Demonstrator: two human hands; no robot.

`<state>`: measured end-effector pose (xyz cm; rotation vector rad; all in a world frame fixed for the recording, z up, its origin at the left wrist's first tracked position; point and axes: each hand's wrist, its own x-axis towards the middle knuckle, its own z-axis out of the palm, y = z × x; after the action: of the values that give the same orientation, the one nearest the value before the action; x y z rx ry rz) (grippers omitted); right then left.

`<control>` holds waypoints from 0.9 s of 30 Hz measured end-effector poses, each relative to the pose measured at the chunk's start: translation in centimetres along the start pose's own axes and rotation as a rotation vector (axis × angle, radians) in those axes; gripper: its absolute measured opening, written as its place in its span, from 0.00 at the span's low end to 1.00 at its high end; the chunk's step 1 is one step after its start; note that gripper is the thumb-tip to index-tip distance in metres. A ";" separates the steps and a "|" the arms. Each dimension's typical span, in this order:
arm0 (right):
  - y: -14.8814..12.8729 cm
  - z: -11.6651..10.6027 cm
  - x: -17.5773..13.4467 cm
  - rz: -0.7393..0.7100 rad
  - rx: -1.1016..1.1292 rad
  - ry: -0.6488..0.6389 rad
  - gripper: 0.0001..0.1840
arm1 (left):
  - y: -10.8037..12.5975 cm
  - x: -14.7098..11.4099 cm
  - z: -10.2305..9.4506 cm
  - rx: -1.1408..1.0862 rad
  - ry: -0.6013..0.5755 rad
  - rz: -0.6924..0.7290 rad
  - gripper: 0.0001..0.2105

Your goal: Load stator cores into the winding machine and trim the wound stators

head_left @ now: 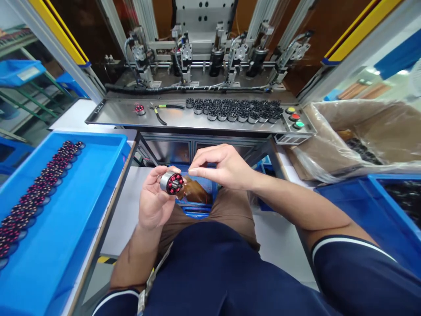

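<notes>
My left hand (154, 206) is closed around a motor stator (171, 182), a silver ring with red copper windings and a black inner core. Its open face is turned to the right, the windings showing. Just right of it, my right hand (226, 166) is raised with thumb and index finger pinched together; whatever they hold, if anything, is too small to make out. Below both hands, between my knees, a blue bin (213, 182) holds brown wrapped material (197, 192).
Ahead, a metal shelf (115, 112) carries one red-wound stator (140, 109), yellow-black cutting pliers (171, 106), several black-silver parts (232, 115) and a button box (297, 118). A blue tray (85, 188) with stators stands left. A plastic-lined box (388, 118) stands right.
</notes>
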<state>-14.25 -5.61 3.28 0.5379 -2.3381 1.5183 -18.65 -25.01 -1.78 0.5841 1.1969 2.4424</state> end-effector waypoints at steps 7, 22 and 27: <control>-4.3 -1.3 -1.0 -0.108 -0.322 0.244 0.09 | -0.2 0.4 0.1 0.087 0.060 0.058 0.22; -4.0 0.0 -0.5 0.081 -0.231 0.013 0.10 | 0.0 0.0 0.7 0.146 0.037 0.107 0.22; -3.6 0.6 -1.0 0.020 -0.307 0.079 0.08 | 0.0 0.1 0.8 0.145 0.039 0.112 0.19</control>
<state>-11.76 -7.31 5.50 0.3704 -2.4561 1.1336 -18.27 -24.45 -1.30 0.6637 1.4010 2.4834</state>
